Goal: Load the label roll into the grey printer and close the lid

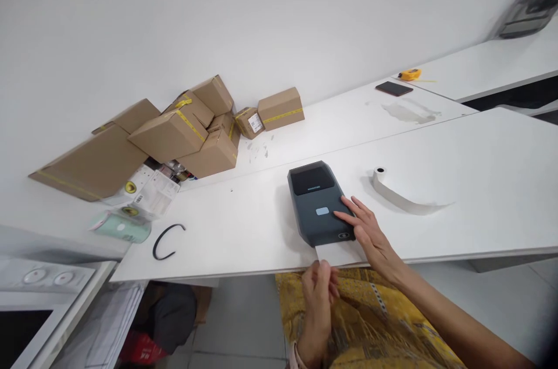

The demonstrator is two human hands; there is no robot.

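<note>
Pinched by left hand (pixel 320 290), white label (pixel 344 253) sticks out of printer (pixel 316 200) at table (pixel 479 183) near edge, right hand (pixel 366 232) flat & open on printer; skewed tug could tear label or drag printer off, imo.

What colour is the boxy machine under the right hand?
The boxy plastic printer is dark blue-grey; head view shows it best.
</note>
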